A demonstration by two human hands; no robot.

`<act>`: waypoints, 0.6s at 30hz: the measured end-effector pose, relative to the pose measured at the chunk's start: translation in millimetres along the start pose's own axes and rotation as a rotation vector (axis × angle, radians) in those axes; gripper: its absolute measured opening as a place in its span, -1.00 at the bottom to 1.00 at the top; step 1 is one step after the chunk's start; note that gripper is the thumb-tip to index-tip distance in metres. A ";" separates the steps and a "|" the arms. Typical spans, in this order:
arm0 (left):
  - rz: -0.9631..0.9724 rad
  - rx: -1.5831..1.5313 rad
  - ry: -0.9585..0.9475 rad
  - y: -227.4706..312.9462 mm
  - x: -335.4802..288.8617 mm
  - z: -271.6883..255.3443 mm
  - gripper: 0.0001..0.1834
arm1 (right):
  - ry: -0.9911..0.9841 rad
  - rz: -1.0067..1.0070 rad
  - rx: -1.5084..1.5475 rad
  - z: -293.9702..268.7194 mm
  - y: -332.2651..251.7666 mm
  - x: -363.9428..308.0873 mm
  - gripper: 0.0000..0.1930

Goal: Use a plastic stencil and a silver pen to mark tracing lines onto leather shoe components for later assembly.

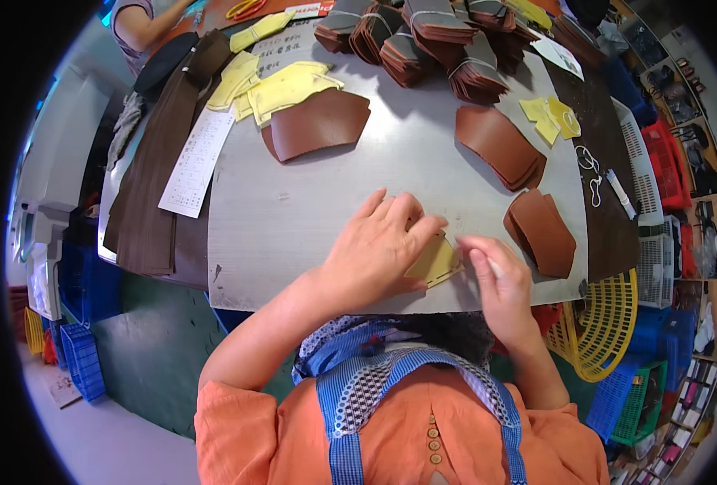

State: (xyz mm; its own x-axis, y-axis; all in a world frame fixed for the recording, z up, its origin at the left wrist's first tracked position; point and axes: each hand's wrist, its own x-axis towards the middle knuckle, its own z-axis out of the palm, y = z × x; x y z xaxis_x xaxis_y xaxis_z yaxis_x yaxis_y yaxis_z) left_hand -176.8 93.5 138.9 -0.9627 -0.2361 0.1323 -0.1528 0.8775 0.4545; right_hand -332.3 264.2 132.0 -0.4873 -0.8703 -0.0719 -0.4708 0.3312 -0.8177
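Near the table's front edge, my left hand (379,246) presses on a small yellow pattern piece (437,260), its fingers and thumb at the piece's sides and partly covering it. On the piece's other side, my right hand (500,279) is closed in a pinch close to its edge. A thin pale tool seems to lie in these fingers, but its kind cannot be made out. To the right lies a short stack of brown leather pieces (541,233). Beyond it rests a second brown leather stack (500,145). More curved brown leather (322,125) lies at the far left.
Banded bundles of leather (431,40) are heaped at the back. Yellow pattern sheets (290,89), a printed paper strip (197,162) and long dark brown strips (152,178) lie leftward. A white cord (591,174) and yellow basket (605,323) are at right. Another person's arm (144,28) shows far left.
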 end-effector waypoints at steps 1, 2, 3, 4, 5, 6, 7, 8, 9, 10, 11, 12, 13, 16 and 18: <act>0.009 -0.073 0.003 -3.3 3.7 1.5 -0.27 | 0.110 -0.196 -0.095 9.6 3.3 4.0 -0.89; 0.019 -0.145 0.006 -7.5 6.8 2.1 -0.20 | 0.223 -0.393 -0.191 15.7 5.6 8.4 -0.88; 0.024 -0.133 0.011 -11.8 7.5 0.2 -0.20 | 0.143 -0.314 -0.191 15.3 9.7 3.0 -0.85; -0.020 -0.102 0.104 -18.6 5.3 -3.0 -0.16 | 0.181 -0.244 -0.095 11.4 16.6 -4.2 -0.85; -0.063 -0.077 0.197 -27.4 1.9 -6.1 -0.13 | 0.217 -0.170 -0.002 1.6 24.6 -9.8 -0.86; -0.105 0.037 0.309 -40.9 -8.3 -13.9 -0.10 | 0.317 -0.175 -0.037 -19.8 32.4 -11.5 -0.87; -0.224 0.157 0.347 -55.5 -16.2 -16.2 -0.10 | 0.438 -0.109 -0.039 -42.6 35.7 -17.7 -0.87; -0.343 0.279 0.383 -65.7 -23.1 -18.0 -0.09 | 0.501 0.016 -0.057 -67.2 43.4 -23.9 -0.85; -0.335 0.276 0.382 -66.8 -28.4 -18.6 -0.09 | 0.527 0.142 0.013 -91.3 62.9 -29.3 -0.84; -0.332 0.286 0.254 -62.5 -39.1 -17.8 -0.11 | 0.507 -0.081 -0.333 -112.2 75.9 -32.6 -0.82; -0.320 0.290 0.125 -56.7 -45.2 -14.1 -0.13 | 0.559 -0.107 -0.373 -117.7 79.6 -37.8 -0.82; -0.320 0.284 0.118 -44.9 -50.1 -11.5 -0.13 | 0.604 -0.131 -0.413 -119.1 79.8 -42.5 -0.82; -0.201 0.158 0.046 -28.0 -52.6 -10.1 -0.17 | 0.554 -0.023 -0.202 -115.5 78.2 -45.5 -0.83; -0.050 -0.027 -0.031 9.4 -60.2 3.3 -0.28 | 0.328 0.053 0.107 -74.6 44.6 -42.9 -0.87; -0.063 -0.070 0.088 16.9 -56.6 17.4 -0.36 | 0.198 -0.068 0.182 -38.3 33.7 -27.2 -0.85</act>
State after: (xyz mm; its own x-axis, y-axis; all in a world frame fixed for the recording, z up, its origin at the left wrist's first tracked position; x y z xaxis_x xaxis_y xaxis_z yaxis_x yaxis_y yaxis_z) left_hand -128.7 129.0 123.8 -0.9280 -0.3279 0.1769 -0.1931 0.8294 0.5242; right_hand -363.1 312.9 128.3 -0.6016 -0.7942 0.0853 -0.3761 0.1873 -0.9075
